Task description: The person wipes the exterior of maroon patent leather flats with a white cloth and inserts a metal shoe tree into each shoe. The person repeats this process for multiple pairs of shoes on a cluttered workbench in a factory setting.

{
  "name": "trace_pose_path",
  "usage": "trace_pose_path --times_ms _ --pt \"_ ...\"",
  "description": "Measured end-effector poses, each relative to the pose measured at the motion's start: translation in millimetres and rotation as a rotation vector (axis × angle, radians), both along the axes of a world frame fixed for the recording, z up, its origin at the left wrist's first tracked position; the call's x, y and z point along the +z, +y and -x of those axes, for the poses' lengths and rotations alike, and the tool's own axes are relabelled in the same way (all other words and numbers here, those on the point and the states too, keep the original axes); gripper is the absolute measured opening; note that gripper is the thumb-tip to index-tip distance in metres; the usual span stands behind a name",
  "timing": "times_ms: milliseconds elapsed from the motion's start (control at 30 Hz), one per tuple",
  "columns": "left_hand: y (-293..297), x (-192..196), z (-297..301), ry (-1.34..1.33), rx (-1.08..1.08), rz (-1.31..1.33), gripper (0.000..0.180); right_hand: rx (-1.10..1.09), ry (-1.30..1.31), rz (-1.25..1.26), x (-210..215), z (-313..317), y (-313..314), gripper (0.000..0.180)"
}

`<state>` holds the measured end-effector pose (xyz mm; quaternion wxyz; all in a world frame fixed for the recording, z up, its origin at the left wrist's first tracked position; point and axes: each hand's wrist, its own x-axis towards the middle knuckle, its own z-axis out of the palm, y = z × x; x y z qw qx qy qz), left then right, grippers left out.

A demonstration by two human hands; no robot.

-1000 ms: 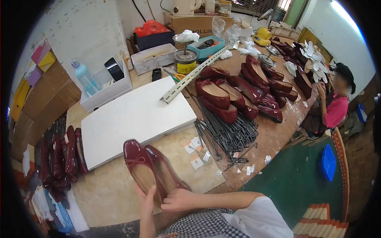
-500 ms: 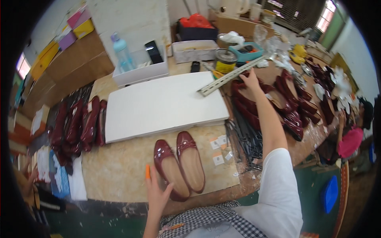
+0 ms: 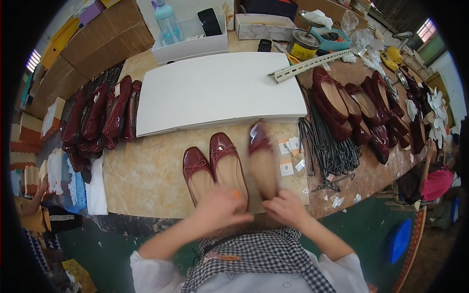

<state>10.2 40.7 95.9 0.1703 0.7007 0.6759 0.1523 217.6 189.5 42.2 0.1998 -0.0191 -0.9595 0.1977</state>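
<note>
Both hands blurred: right hand [image 3: 288,209] gripping third shoe [image 3: 262,163] by heel, left hand [image 3: 218,207] curled at pair [image 3: 215,166], white labels [image 3: 288,156] just beside, white board [image 3: 220,90] behind.

Bright daylight, fisheye bending, motion-blurred hands [image 3: 254,207]

You're at a long beige stone-look work surface [image 3: 146,180], worn brown toward your right end [image 3: 371,180]. Dark green floor [image 3: 361,234] runs under its edge, with a blue plastic bin [image 3: 399,240] on it at your right. Brown corrugated cardboard boxes [image 3: 105,36] stacked along the far left, yellow and purple ones [image 3: 93,7] behind them. Bright window [image 3: 426,30] at upper right gives daylight; another lit opening [image 3: 33,59] at far left. Stacked pale folded cloth [image 3: 61,171] sits low on your left, beside the surface.
</note>
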Motion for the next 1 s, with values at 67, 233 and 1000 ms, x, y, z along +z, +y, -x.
trace_pose_path --times_ms 67,233,1000 --pt "59 23 43 0.050 0.168 -0.084 0.036 -0.005 -0.114 0.136 -15 -4 -8 0.036" --pt "124 -26 203 0.430 0.815 0.025 0.064 -0.128 -0.099 0.290 31 -5 -4 0.056" --pt "24 -17 -27 -0.668 0.672 -0.571 0.047 -0.104 -0.004 0.625 66 46 -28 0.069"
